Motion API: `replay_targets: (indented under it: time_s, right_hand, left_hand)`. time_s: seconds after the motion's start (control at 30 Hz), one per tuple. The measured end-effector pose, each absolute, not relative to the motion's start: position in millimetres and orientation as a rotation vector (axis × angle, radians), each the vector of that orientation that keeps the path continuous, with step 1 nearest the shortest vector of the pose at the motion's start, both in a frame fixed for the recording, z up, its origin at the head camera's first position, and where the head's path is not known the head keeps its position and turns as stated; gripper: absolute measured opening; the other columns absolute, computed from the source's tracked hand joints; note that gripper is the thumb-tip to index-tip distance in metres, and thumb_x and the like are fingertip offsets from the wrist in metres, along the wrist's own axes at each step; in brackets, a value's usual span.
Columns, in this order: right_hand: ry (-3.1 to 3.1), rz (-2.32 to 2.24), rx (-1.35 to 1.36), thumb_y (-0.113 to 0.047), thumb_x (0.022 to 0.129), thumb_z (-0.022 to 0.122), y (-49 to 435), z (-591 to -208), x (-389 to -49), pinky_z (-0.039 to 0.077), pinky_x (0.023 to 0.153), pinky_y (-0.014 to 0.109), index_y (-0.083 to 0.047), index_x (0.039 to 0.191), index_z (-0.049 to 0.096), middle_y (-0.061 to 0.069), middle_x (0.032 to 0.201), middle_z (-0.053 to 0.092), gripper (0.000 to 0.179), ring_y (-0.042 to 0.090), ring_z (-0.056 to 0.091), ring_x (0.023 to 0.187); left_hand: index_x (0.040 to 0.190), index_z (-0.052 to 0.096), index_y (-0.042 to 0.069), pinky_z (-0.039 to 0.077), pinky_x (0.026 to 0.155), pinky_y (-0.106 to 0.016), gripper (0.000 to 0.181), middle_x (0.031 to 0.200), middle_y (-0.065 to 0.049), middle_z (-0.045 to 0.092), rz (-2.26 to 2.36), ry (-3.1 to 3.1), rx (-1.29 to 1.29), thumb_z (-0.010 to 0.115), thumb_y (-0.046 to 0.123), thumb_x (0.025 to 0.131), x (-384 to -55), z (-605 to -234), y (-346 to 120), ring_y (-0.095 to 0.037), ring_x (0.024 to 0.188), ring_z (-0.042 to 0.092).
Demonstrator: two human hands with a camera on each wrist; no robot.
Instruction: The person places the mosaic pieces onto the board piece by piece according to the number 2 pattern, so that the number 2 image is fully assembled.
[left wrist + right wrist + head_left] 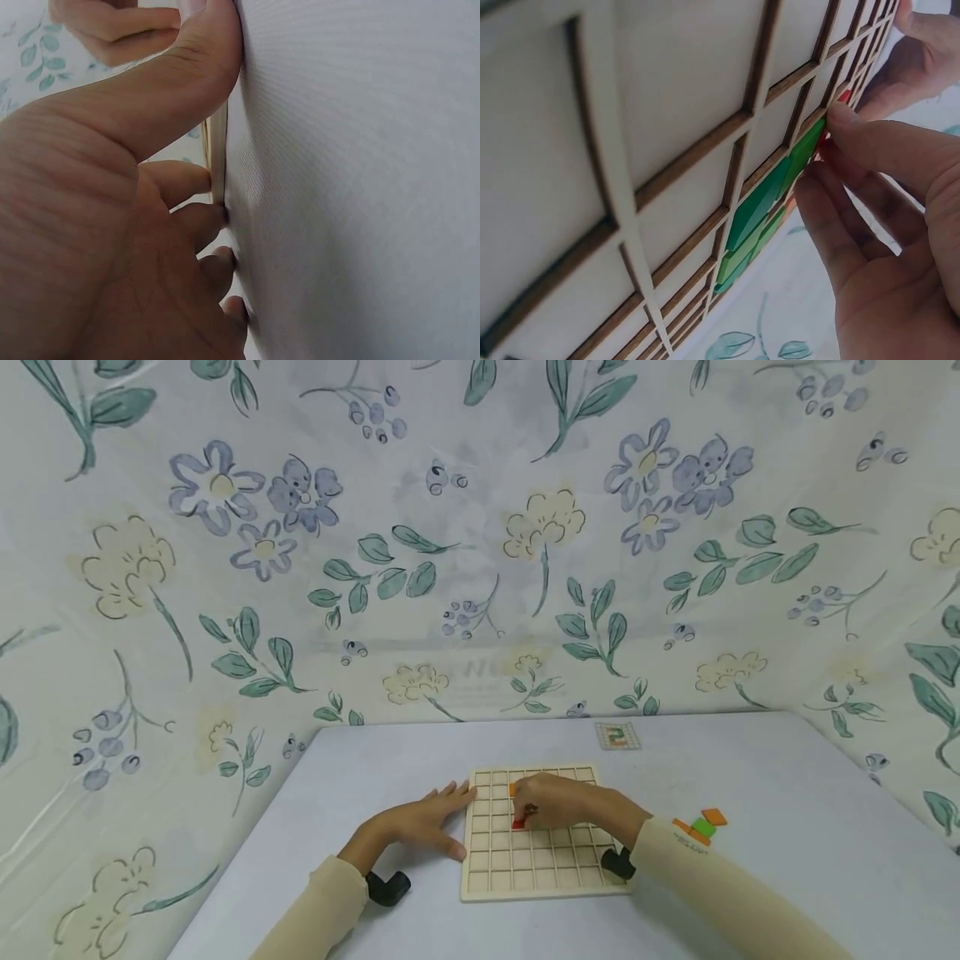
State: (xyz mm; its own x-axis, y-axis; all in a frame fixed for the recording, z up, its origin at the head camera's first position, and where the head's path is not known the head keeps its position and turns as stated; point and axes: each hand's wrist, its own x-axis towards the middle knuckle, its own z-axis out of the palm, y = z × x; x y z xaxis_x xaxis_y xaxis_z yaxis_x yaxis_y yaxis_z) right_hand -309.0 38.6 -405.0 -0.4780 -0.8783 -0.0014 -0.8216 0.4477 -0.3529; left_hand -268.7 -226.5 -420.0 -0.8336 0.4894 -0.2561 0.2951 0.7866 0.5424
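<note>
A pale wooden board point(547, 882) with a raised grid lies on the table. My right hand point(555, 800) is over its upper middle, thumb and fingertips together at a small red tile point(518, 824). The right wrist view shows red between the thumb and fingers, close against the grid. Beside them, several green tiles point(757, 214) sit in the squares, with an orange tile point(512, 789) near the hand's far side. My left hand point(427, 822) is spread flat at the board's left edge, fingertips and thumb touching the rim. My right hand hides part of the grid.
Right of the board lie loose tiles: an orange tile point(714, 817), a green tile point(703, 827) and more orange beside the right sleeve. A small card point(618, 736) with a coloured grid pattern lies near the table's far edge. A floral cloth point(480, 610) hangs behind.
</note>
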Motion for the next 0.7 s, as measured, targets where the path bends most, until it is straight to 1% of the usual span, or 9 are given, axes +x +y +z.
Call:
replay_targets:
  time_s: [0.27,0.4,0.6,0.7]
  right_hand:
    - [2.516,-0.531,-1.543,-0.008,0.091,0.072,49,-403,-310,0.053,0.077,0.016,-0.008,0.108,0.074,-0.002,0.101,0.067,0.018,0.003,0.057,0.087]
    - [2.535,-0.538,-1.503,-0.01,0.091,0.072,57,-399,-313,0.054,0.079,0.016,-0.007,0.111,0.073,-0.001,0.104,0.069,0.021,0.003,0.058,0.088]
    - [2.545,-0.556,-1.472,-0.008,0.09,0.073,71,-393,-314,0.055,0.079,0.018,-0.006,0.111,0.074,0.003,0.101,0.071,0.022,0.003,0.058,0.085]
    - [2.557,-0.561,-1.459,-0.007,0.088,0.075,80,-390,-310,0.054,0.078,0.016,-0.006,0.109,0.074,0.001,0.098,0.071,0.021,0.001,0.057,0.083]
  left_hand:
    - [0.16,0.022,0.01,0.004,0.126,-0.056,0.106,0.169,-0.01,0.008,0.683,2.598,0.592,0.081,0.045,0.079,-268,-424,-227,-0.034,0.157,0.002]
    - [0.16,0.023,0.012,0.003,0.127,-0.055,0.105,0.169,-0.008,0.008,0.675,2.609,0.575,0.081,0.045,0.078,-268,-420,-226,-0.033,0.157,0.002]
    - [0.16,0.024,0.011,0.004,0.127,-0.055,0.105,0.169,-0.009,0.009,0.683,2.606,0.579,0.082,0.042,0.078,-268,-419,-224,-0.034,0.157,0.002]
    - [0.16,0.024,0.012,0.004,0.127,-0.055,0.105,0.169,-0.009,0.009,0.685,2.604,0.57,0.083,0.042,0.078,-269,-420,-224,-0.033,0.157,0.002]
